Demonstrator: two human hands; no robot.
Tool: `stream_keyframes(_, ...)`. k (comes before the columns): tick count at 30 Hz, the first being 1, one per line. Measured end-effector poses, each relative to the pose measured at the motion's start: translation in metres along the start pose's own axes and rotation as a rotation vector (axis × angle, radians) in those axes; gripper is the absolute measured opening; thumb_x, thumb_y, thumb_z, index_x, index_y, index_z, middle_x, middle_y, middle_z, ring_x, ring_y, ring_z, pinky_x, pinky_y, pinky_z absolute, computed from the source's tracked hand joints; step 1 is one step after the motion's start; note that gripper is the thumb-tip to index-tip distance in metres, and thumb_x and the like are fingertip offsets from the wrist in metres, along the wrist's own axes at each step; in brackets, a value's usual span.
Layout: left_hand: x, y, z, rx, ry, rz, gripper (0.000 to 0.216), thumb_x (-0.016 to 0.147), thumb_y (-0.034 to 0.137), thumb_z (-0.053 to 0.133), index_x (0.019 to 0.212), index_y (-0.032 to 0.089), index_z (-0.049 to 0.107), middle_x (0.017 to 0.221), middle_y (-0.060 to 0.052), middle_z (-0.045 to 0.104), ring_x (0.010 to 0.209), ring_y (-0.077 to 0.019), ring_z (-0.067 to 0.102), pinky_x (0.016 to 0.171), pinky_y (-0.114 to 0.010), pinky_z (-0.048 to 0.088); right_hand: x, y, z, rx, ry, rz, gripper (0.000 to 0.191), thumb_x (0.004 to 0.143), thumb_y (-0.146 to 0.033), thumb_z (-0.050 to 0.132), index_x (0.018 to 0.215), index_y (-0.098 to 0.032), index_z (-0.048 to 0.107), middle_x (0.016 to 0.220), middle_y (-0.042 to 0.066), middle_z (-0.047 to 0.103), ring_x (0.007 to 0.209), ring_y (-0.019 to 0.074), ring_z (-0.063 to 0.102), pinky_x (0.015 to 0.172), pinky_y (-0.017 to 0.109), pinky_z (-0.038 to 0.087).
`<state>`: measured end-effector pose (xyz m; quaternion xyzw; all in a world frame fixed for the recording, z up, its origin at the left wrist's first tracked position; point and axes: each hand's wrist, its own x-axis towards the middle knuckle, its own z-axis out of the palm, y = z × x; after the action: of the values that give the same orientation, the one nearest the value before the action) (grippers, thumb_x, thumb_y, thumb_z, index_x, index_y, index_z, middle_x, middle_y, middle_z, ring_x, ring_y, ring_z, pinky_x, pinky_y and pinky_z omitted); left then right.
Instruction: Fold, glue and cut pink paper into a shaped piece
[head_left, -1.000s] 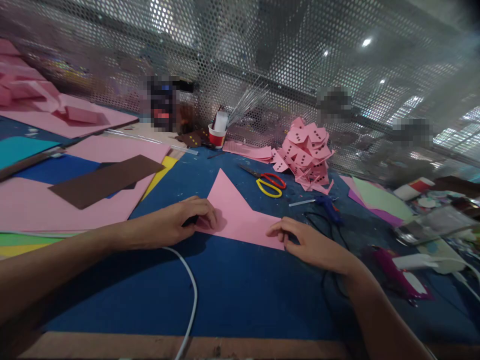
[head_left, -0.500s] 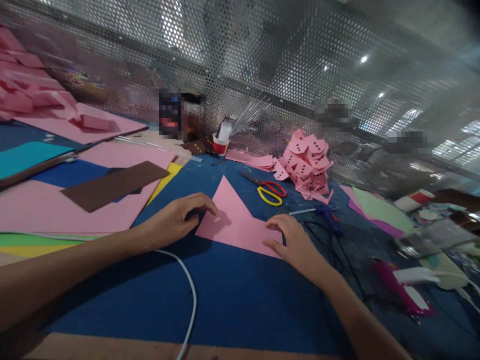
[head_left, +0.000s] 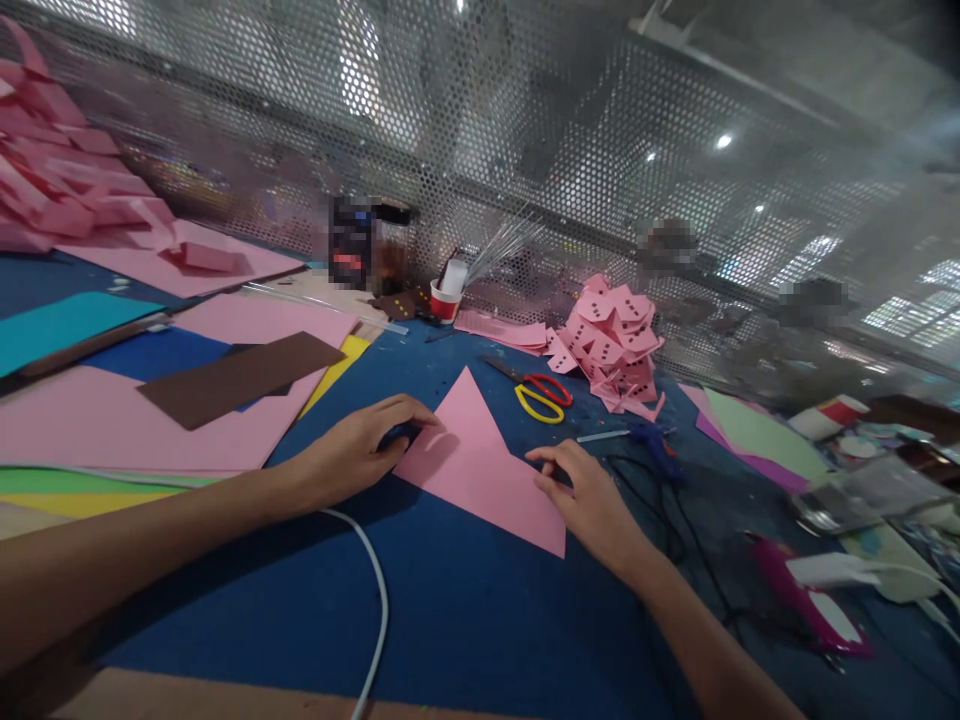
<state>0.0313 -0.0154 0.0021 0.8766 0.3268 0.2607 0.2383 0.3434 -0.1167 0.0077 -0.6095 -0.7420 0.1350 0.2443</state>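
Observation:
A folded sheet of pink paper lies on the blue tabletop before me, with one pointed corner up at the back and another toward the lower right. My left hand is at its left edge; the curved fingertips reach over the paper and the thumb stays apart from them. At the right edge is my right hand, fingers bent and thumb apart, the tips at or just over the paper. Whether those tips press on it I cannot tell. Behind the paper lie scissors with red and yellow handles.
A blue glue gun with a dark cord lies to the right, near a pink-spotted paper construction. Coloured sheets and a brown strip cover the left. A white cable crosses the front. A perforated metal screen stands behind.
The pink paper has turned slightly clockwise, its right corner now lower and nearer me. Both hands stay beside it, with small shifts of the fingers. The view has tilted a little.

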Motion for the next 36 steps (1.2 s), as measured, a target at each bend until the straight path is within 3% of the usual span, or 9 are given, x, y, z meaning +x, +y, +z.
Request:
stream_keyframes(7,0.000,0.002,-0.004,-0.151,0.129,-0.084,0.032,0.100,0.037,0.046,0.127,0.023,0.057,0.126,-0.008,0.062,0.118,-0.0245,0.060,0.103,-0.041,0.049,-0.007,-0.012,-0.011,-0.137,0.249,-0.145,0.019,0.099,-0.019,0.053,0.106,-0.026,0.069,0.103,0.007,0.061,0.101,0.0236,0.059,0.091,0.040,0.045)
stream_keyframes(12,-0.001,0.002,-0.004,-0.238,0.134,-0.152,0.039,0.102,0.048,0.045,0.133,0.025,0.053,0.130,-0.008,0.061,0.118,-0.0244,0.062,0.101,-0.040,0.051,-0.014,-0.021,-0.020,-0.281,0.441,-0.216,0.022,0.099,-0.017,0.054,0.107,-0.029,0.071,0.104,0.008,0.061,0.102,0.0261,0.057,0.093,0.044,0.043)
stream_keyframes(15,0.000,0.000,-0.003,-0.193,0.135,-0.108,0.038,0.102,0.047,0.046,0.131,0.024,0.055,0.134,-0.008,0.059,0.122,-0.0242,0.059,0.106,-0.041,0.048,-0.018,-0.026,-0.025,-0.370,0.569,-0.239,0.024,0.096,-0.016,0.060,0.106,-0.033,0.074,0.103,0.008,0.061,0.100,0.0266,0.056,0.092,0.046,0.041)
stream_keyframes(18,0.003,-0.003,-0.001,-0.077,0.139,-0.022,0.036,0.102,0.045,0.047,0.130,0.025,0.057,0.136,-0.007,0.058,0.127,-0.0249,0.055,0.112,-0.042,0.043,-0.020,-0.029,-0.028,-0.429,0.704,-0.328,0.027,0.092,-0.013,0.067,0.106,-0.034,0.077,0.086,0.004,0.058,0.086,0.0220,0.055,0.081,0.041,0.039)
stream_keyframes(24,0.011,-0.002,0.003,0.083,0.142,0.061,0.038,0.102,0.045,0.047,0.134,0.028,0.054,0.139,-0.006,0.057,0.131,-0.0254,0.052,0.114,-0.043,0.042,-0.020,-0.030,-0.032,-0.413,0.742,-0.436,0.032,0.091,-0.007,0.068,0.113,-0.029,0.075,0.069,-0.003,0.056,0.069,0.0150,0.053,0.078,0.038,0.034)
stream_keyframes(33,0.069,0.013,0.009,0.071,-0.001,0.147,0.050,0.098,0.045,0.050,0.143,0.021,0.050,0.150,-0.010,0.053,0.141,-0.0275,0.044,0.119,-0.048,0.033,-0.017,-0.025,-0.034,-0.254,0.832,-0.413,0.026,0.089,-0.007,0.070,0.104,-0.027,0.075,0.090,0.002,0.065,0.086,0.0186,0.062,0.086,0.040,0.041)
stream_keyframes(36,0.087,0.013,0.019,-0.019,-0.066,0.124,0.046,0.096,0.045,0.052,0.137,0.022,0.057,0.140,-0.009,0.062,0.134,-0.0278,0.050,0.115,-0.049,0.039,-0.015,-0.022,-0.033,-0.228,0.845,-0.414,0.026,0.089,-0.006,0.070,0.104,-0.027,0.074,0.094,0.003,0.065,0.089,0.0192,0.063,0.088,0.041,0.044)
